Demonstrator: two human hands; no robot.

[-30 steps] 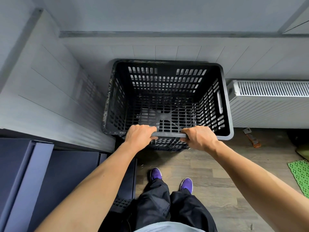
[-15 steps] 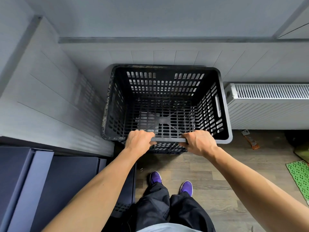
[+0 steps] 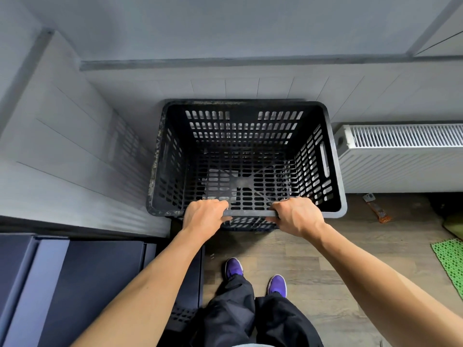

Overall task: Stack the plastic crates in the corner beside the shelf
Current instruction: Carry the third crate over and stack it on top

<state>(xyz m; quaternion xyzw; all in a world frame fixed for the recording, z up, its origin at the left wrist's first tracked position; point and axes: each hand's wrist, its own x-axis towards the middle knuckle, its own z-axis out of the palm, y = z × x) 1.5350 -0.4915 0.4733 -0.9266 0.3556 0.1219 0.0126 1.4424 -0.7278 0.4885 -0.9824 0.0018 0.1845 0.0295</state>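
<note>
We are gripping the near rim of the top crate (image 3: pixel 246 156) with left hand (image 3: pixel 204 217) and right hand (image 3: pixel 297 216), apparently seating it on the lower crate (image 3: pixel 249 225); squaring follows.

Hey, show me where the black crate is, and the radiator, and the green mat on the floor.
black crate (image 3: pixel 243 115): head view, on its far wall, between the slots.
radiator (image 3: pixel 400 169): head view, on its front panel.
green mat (image 3: pixel 451 259): head view, on the part showing at the right edge.

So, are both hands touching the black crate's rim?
Touching. Head view shows the left hand and right hand gripping the black crate at its near rim.
</note>
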